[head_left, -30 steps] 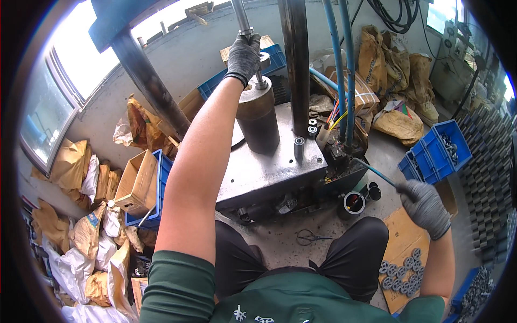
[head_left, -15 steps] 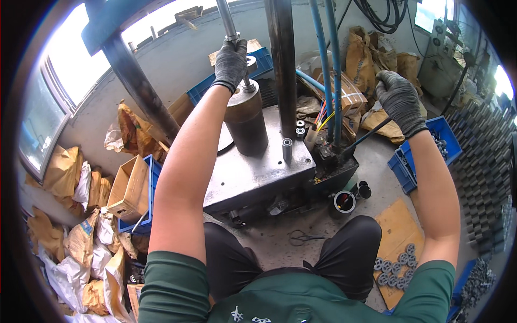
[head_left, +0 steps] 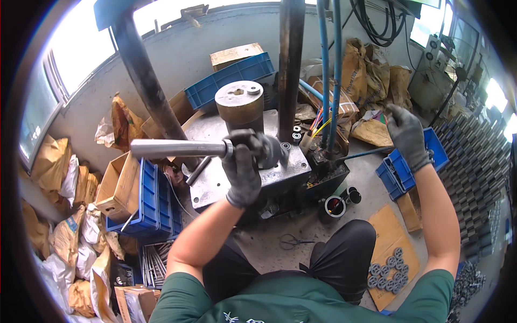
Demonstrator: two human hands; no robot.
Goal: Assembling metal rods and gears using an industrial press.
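Observation:
My left hand [head_left: 242,175], in a dark grey glove, is closed round a bright steel shaft [head_left: 180,148] held level above the near side of the metal machine table [head_left: 210,188]. A collar sits on the shaft beside my fingers, and a dark, blurred part shows past them. Behind it stands a thick steel cylinder [head_left: 239,105] with a slotted top and a small ring [head_left: 253,90] lying on it. My right hand [head_left: 408,137], gloved too, is curled at the end of a thin lever [head_left: 366,153] from the machine; the lever's tip is hidden behind the hand.
Dark posts [head_left: 291,70] and blue hoses [head_left: 337,70] rise around the table. Blue crates [head_left: 229,78] and paper sacks [head_left: 70,231] stand about. Scissors [head_left: 295,242] lie on the floor; grey wheel-shaped parts [head_left: 389,272] rest on cardboard at right.
My left hand has drawn the shaft off the cylinder, toward me, and tipped it from upright to level. My right hand and the lever have come down.

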